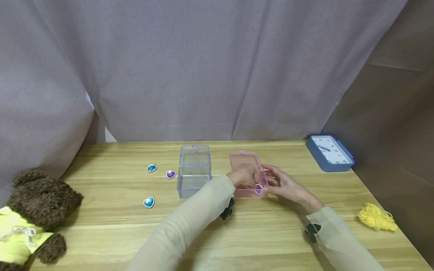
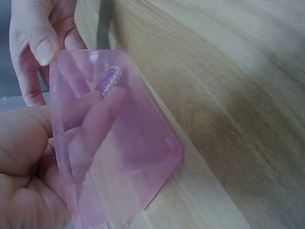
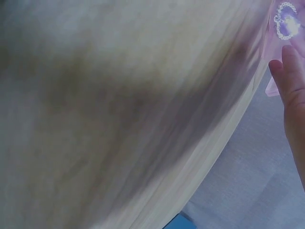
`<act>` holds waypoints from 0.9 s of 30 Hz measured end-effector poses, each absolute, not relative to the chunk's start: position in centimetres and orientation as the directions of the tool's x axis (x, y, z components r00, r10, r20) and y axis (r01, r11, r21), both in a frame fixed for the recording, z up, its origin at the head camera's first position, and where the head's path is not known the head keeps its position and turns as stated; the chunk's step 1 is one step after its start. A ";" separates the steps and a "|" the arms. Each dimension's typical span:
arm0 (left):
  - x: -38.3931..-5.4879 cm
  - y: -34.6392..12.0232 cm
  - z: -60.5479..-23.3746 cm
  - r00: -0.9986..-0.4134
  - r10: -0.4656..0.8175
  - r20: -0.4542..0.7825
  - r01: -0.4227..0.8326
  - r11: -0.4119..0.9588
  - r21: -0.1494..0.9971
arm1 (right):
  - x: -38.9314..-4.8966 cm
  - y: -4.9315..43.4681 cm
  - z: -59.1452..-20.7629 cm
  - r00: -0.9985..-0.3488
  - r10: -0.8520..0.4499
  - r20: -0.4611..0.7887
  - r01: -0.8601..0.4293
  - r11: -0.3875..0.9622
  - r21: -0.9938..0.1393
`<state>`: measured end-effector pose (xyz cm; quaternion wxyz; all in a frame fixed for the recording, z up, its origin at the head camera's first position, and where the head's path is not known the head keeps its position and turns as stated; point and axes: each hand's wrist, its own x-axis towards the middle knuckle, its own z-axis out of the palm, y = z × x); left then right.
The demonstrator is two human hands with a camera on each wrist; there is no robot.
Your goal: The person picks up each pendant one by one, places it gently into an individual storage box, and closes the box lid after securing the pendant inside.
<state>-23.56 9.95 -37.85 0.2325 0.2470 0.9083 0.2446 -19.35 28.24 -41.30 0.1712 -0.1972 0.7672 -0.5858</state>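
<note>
An open pink see-through plastic box [image 1: 245, 193] stands right of the middle of the table, its lid tipped back. My left hand [image 1: 245, 175] reaches down inside it. Through the pink wall in the left wrist view, the fingertips pinch a purple gem [image 2: 110, 82] edged with small silvery beads. With its thumb at the near corner and fingers along the far part, my right hand [image 1: 284, 184] holds the box by its right side. The same hand's fingers [image 3: 291, 71] show beside the gem in the right wrist view.
Left of the pink box stands an open bluish clear box [image 1: 194, 182]. Another purple gem [image 1: 171, 174] and two blue gems, one nearer [image 1: 148, 202], lie farther left. A brown plush toy [image 1: 44, 199] sits at far left; a blue clock [image 1: 330, 153] and yellow yarn [image 1: 376, 217] are at right.
</note>
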 end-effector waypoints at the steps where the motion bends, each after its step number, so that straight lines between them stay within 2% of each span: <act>1: -23.5 10.0 -37.9 -0.771 0.562 -0.300 0.339 0.760 0.554 | -19.4 28.2 -41.3 -0.863 -0.504 -0.028 -0.109 0.240 -0.965; 11: -23.2 10.3 -37.9 -0.801 0.505 -0.322 0.307 0.808 0.503 | -19.3 28.3 -41.4 -0.867 -0.496 -0.040 -0.098 0.250 -0.963; 15: -23.1 10.2 -37.9 -0.798 0.525 -0.295 0.357 0.807 0.470 | -19.3 28.3 -41.3 -0.870 -0.492 -0.044 -0.093 0.251 -0.964; 20: -22.9 10.2 -38.0 -0.809 0.519 -0.277 0.362 0.810 0.461 | -19.3 28.3 -41.3 -0.875 -0.482 -0.046 -0.096 0.265 -0.959; 27: -22.6 10.2 -37.5 -0.835 0.461 -0.300 0.261 0.812 0.523 | -19.3 28.3 -41.4 -0.877 -0.478 -0.044 -0.106 0.283 -0.953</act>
